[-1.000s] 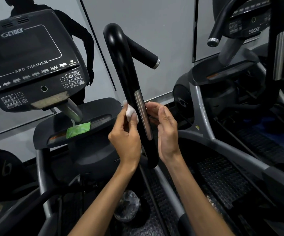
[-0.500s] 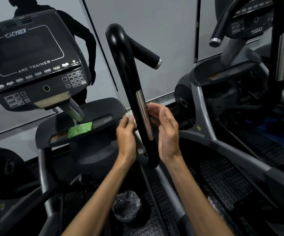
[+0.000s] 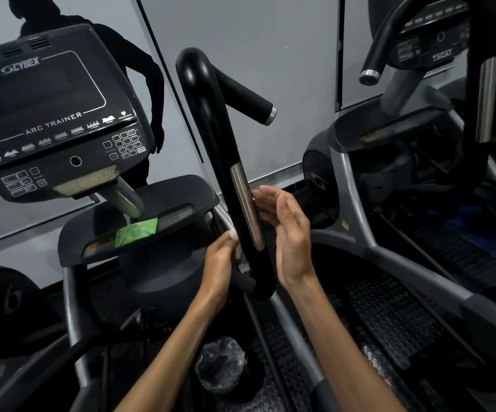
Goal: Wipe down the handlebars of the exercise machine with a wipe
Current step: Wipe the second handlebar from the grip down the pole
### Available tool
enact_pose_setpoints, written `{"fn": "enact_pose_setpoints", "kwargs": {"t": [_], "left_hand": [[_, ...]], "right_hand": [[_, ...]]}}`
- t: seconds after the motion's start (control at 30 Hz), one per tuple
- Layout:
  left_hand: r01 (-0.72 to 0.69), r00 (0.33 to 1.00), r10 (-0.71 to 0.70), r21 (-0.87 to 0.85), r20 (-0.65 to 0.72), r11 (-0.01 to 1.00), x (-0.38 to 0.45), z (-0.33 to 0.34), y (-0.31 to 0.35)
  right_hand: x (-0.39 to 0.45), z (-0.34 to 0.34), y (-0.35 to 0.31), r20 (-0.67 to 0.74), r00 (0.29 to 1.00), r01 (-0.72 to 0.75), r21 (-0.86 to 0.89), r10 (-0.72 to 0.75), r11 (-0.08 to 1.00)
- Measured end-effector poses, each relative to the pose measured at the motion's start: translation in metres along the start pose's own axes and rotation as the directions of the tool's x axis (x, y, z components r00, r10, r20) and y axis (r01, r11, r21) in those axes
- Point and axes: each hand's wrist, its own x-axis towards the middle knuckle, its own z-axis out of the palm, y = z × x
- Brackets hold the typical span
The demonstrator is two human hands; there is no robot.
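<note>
Step in hand: wiping lower handlebar (image 3: 226,162), left flank. Left hand (image 3: 220,263) pinching wipe (image 3: 237,251) against bar near bottom bend. Right hand (image 3: 288,233) released, fingers (image 3: 263,197) steadying opposite flank. Next: likely upward pass, firm contact.

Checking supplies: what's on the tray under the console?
A green wipe packet lies on the tray, a white wipe poking from its top beside the console post. The post and console hide the tray's back part.
</note>
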Motion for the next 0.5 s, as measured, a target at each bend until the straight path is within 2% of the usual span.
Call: {"fn": "enact_pose_setpoints", "kwargs": {"t": [0.1, 0.13, 0.2, 0.27, 0.33, 0.37, 0.43, 0.5], "left_hand": [[0.081, 0.995, -0.067, 0.220, -0.068, 0.972, -0.007, -0.007, -0.001], [0.063, 0.994, -0.034, 0.274, -0.107, 0.960, -0.008, -0.006, 0.003], [-0.055, 0.971, 0.134, 0.362, -0.198, 0.930, -0.014, -0.001, 0.018], [-0.206, 0.913, 0.300, 0.323, -0.277, 0.924, -0.021, 0.006, 0.030], [-0.300, 0.865, 0.381, 0.273, -0.326, 0.914, -0.031, 0.015, 0.026], [-0.310, 0.850, 0.404, 0.300, -0.338, 0.902, -0.037, 0.019, 0.017], [-0.286, 0.856, 0.401, 0.348, -0.326, 0.893, -0.049, 0.021, 0.000], [-0.269, 0.885, 0.366, 0.327, -0.288, 0.906, -0.050, 0.017, -0.009]], "right_hand": [[0.001, -0.004, 0.002, -0.055, 0.998, -0.018, -0.040, 0.015, 0.999], [0.001, -0.005, 0.003, -0.069, 0.997, -0.026, -0.047, 0.023, 0.999], [0.000, -0.004, 0.004, -0.075, 0.997, -0.037, -0.047, 0.033, 0.998], [-0.002, -0.001, 0.004, -0.056, 0.998, -0.033, -0.040, 0.031, 0.999], [-0.005, 0.001, 0.004, -0.041, 0.999, -0.030, -0.035, 0.029, 0.999], [-0.006, 0.001, 0.004, -0.040, 0.999, -0.032, -0.033, 0.030, 0.999], [-0.007, -0.001, 0.005, -0.046, 0.998, -0.035, -0.032, 0.033, 0.999], [-0.007, -0.002, 0.005, -0.049, 0.998, -0.037, -0.037, 0.035, 0.999]]}}
